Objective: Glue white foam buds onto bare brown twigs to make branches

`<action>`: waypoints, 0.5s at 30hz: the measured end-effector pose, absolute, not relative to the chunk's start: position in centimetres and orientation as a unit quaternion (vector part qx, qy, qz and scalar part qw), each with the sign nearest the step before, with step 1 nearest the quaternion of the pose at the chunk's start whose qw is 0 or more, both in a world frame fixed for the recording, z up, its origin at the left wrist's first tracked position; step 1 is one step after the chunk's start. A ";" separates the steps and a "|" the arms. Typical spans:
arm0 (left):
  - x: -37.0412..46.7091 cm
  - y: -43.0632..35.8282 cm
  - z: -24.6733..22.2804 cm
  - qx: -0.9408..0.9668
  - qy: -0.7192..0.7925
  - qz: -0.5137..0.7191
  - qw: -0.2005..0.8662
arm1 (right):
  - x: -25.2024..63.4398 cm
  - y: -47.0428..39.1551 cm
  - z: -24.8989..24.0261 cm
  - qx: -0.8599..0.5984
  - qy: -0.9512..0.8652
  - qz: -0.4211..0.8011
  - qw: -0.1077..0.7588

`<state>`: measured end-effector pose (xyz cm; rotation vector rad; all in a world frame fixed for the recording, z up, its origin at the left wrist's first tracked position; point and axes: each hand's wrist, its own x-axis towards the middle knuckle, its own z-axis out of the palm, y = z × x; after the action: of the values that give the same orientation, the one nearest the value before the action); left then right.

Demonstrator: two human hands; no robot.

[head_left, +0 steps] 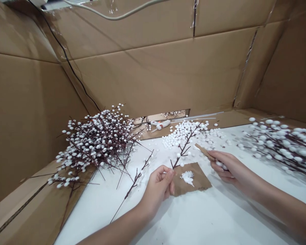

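Head camera, with the clock face centred on the brown card point(202, 182):

1. Left hand point(159, 183), at 9 o'clock, pinches a dark branch point(184, 148) that points to 12.
2. The card bears a white paste blob point(187, 177).
3. Right hand point(225, 170), near 3, grips a cardboard strip point(205, 152) and several white balls point(221, 165).
4. Berry-tipped bundles lie at 10 point(99, 139) and 2 point(287, 144).
5. Loose balls point(177, 134) spread around 12; beyond them, at 11, lies a glue gun point(163, 124).
6. Cardboard walls point(153, 75) box in the white work surface point(183, 221).
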<state>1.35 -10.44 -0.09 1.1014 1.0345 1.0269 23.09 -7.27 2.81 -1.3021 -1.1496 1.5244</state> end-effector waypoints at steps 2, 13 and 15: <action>1.4 -10.4 -0.1 0.480 0.448 0.441 0.612 | 23.1 -7.3 2.9 -0.514 -0.448 0.612 0.400; 1.6 -10.3 -0.2 0.489 0.438 0.428 0.622 | 23.1 -7.8 2.8 -0.478 -0.401 0.679 0.387; 1.6 -10.3 -0.1 0.487 0.437 0.426 0.625 | 23.0 -7.8 2.8 -0.479 -0.394 0.684 0.384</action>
<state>1.60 -10.27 -0.13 1.1180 1.0028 0.9780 23.03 -7.77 2.81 -1.2200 -1.0046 1.7436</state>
